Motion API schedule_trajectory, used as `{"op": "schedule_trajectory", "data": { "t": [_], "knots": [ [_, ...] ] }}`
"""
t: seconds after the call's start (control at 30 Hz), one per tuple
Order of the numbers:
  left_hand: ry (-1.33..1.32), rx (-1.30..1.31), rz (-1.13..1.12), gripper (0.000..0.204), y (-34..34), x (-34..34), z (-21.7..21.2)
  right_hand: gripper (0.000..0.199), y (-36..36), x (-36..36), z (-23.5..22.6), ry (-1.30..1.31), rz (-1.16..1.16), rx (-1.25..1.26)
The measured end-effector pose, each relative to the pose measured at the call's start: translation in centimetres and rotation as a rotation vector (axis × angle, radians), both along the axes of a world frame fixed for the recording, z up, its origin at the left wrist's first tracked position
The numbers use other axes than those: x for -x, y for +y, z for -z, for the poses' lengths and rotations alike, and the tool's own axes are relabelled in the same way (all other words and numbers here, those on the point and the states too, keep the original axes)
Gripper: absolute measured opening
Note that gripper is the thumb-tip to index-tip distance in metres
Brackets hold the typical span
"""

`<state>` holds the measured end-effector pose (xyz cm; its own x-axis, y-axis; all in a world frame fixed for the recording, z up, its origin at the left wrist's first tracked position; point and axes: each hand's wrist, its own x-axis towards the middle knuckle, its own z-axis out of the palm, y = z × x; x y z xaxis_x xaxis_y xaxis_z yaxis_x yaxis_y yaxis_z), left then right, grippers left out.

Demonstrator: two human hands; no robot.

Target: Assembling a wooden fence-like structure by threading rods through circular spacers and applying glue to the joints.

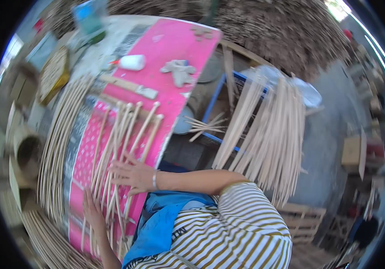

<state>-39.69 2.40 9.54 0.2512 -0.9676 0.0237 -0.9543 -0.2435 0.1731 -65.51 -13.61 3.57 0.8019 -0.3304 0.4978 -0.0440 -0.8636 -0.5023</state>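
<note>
Several pale wooden sticks (144,128), with rounded knobs at their far ends, lie lengthwise on a bright pink table covering (174,42). Across the middle of them rests my right hand (134,175), its fingers spread and the palm turned down. My left hand (93,210) is nearer to me, along the left side of the sticks, with its fingers stretched out. Neither hand is closed around a stick. A few sticks cross one another below my right hand, and their near ends are partly hidden by my left forearm and blue apron (156,222).
Beyond the sticks lie a flat brush (132,86), a white squeeze bottle (132,62) and a grey glove (178,72). Long thin rods (60,148) line the left side. At right, a big bundle of sticks (273,134) rests on a blue frame (215,105).
</note>
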Motion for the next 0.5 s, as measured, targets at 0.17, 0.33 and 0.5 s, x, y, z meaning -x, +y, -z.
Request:
{"op": "schedule_trajectory", "data": {
  "t": [0.17, 0.33, 0.5],
  "knots": [
    [-0.104, 0.103, -0.01, 0.052, -1.1, -3.2, 1.1, 0.068, -0.6, -1.9, -0.2, 0.12, 0.088, 0.109],
    [-0.106, 0.04, -0.109, 0.052, -3.1, -6.6, 2.2, 0.058, -2.6, -7.3, -1.8, 0.107, 0.261, 0.187],
    [-0.074, 0.072, -0.19, 0.048, -3.9, -7.8, 2.8, 0.028, -4.9, -8.6, -2.1, -0.058, 0.195, 0.172]
  ]
}}
